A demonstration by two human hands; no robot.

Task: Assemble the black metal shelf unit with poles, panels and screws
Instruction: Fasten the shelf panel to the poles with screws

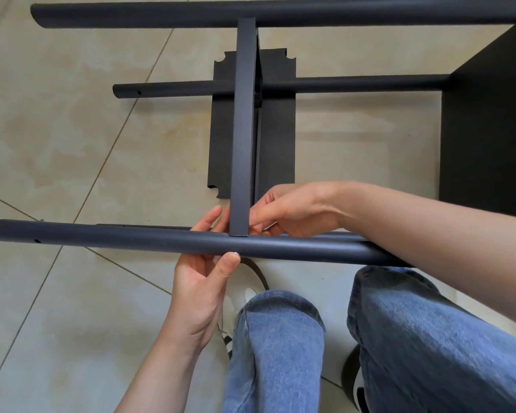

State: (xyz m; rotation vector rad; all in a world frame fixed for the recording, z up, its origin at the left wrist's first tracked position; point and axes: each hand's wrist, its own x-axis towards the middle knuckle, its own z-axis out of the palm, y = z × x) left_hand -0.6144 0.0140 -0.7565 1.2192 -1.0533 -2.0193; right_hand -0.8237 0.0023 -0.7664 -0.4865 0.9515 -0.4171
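Clasps crosswise near pole (116,236) in left hand (197,289); pinches, with right hand (295,210), something unseen at panel (243,129) end just above.

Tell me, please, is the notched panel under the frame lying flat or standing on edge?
Lying flat: the notched panel shows its broad face upward on the floor tiles, beneath the middle pole.

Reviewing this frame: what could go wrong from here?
1. The left hand holds the near pole from below; if it slips, the pole could drop away from the upright panel and lose alignment.
2. Fingers of the right hand sit right at that joint, so they could get pinched if pole and panel press together.
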